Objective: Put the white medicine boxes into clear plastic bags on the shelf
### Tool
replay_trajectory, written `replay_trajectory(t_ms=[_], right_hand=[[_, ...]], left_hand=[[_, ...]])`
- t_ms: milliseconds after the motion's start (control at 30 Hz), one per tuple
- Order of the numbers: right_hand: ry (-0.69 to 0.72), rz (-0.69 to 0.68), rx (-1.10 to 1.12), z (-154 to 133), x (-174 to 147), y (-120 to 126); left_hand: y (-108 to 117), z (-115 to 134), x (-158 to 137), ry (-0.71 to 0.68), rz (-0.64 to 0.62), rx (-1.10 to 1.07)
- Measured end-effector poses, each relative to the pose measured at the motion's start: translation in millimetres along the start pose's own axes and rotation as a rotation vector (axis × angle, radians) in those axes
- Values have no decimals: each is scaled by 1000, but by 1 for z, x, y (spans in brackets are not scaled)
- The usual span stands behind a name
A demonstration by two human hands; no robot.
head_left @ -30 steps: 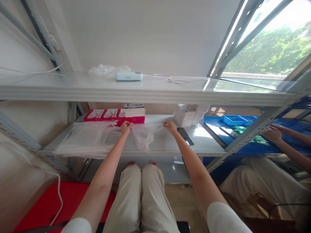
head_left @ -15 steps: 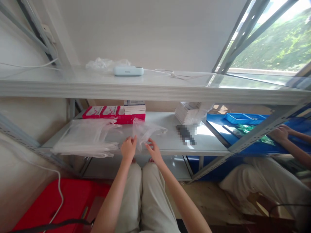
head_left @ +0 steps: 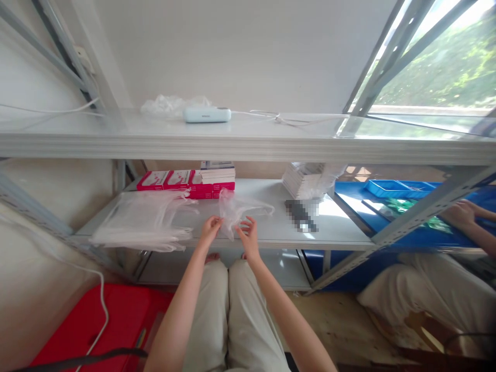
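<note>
A clear plastic bag (head_left: 229, 212) with a crumpled body lies over the front part of the middle shelf, one end trailing to the right. My left hand (head_left: 211, 230) pinches its left edge between thumb and fingers. From the other side, my right hand (head_left: 248, 238) grips the lower right edge with thumb and fingertips, its other fingers curled apart. Left of my hands rests a flat stack of clear plastic bags (head_left: 139, 219). Behind it stand pink-and-white boxes (head_left: 178, 180), with white boxes (head_left: 217, 172) on top at the right end.
Wrapped white boxes (head_left: 304, 181) and a blurred-out dark object (head_left: 302, 216) are on the shelf's right side. The upper shelf (head_left: 248, 147) bears a pale blue device (head_left: 207, 114). At right, a co-worker's hands (head_left: 463, 214) are by a blue tray (head_left: 403, 189). A red container (head_left: 112, 315) stands lower left.
The view has shifted slightly, moving the scene to the right. My right hand's fingers have curled and lifted a little at the bag; my left hand stays at its left edge.
</note>
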State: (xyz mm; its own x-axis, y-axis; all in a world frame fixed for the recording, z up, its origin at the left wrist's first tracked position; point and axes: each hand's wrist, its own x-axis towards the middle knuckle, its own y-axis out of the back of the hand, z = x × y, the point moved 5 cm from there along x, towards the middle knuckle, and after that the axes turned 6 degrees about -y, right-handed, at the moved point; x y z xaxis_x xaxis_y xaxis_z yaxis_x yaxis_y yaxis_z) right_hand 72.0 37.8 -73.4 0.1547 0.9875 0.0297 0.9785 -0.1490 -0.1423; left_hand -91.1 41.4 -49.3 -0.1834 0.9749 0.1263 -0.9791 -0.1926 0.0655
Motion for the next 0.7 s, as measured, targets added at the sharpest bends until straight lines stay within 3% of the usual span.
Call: replay_trajectory(t_ms=[200,467,700], right_hand=[[201,-4,-201,-23,-8,15],[43,-109,-190,-8,13,12],[-7,-87,-94,-21,34,56]], left_hand=[[-8,-1,-14,136,-29,-300],[-19,1,-17,153,-38,-463],[1,-4,-16,136,187,-530]])
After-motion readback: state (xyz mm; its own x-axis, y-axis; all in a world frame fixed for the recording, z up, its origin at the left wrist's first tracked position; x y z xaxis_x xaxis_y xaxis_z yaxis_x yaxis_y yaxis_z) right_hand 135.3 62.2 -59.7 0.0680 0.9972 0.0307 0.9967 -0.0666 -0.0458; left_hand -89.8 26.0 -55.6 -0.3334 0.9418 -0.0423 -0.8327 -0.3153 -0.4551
